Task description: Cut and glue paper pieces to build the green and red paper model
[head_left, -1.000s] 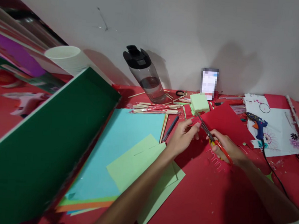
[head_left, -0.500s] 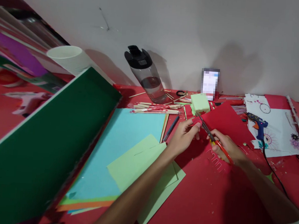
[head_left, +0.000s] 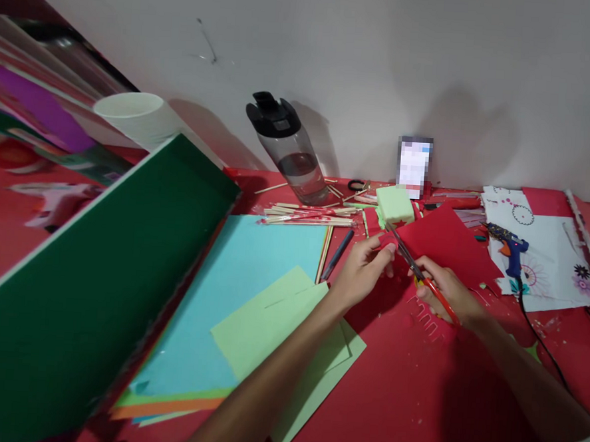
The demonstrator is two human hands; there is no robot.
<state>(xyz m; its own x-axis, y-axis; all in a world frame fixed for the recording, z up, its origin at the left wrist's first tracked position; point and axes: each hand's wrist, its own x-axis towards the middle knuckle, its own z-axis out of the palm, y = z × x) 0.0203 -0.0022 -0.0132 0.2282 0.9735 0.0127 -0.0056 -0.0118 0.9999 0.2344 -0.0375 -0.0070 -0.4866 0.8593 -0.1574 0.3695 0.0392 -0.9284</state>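
Note:
Between the thumb and fingers of my left hand [head_left: 365, 268] is a small piece of red paper [head_left: 388, 240]. My right hand [head_left: 443, 290] grips the scissors [head_left: 435, 297], which have red and yellow handles. Their blades point up and left, right beside the red piece; whether they touch it is hard to tell. Just behind the blades lies a larger sheet of red paper [head_left: 451, 244]. A pale green box-like block [head_left: 394, 205] with a small red shape on its front stands beyond my left fingertips.
Left of my arm lie light green sheets [head_left: 269, 319] on blue paper [head_left: 253, 245], beside a tall green board [head_left: 97, 255]. Behind are wooden sticks [head_left: 310, 215], a water bottle [head_left: 298, 161] and a phone [head_left: 414, 165]. A corded glue gun [head_left: 513, 251] rests at right.
Both hands stay in almost the same place. The scissor blades look slightly closer together than before.

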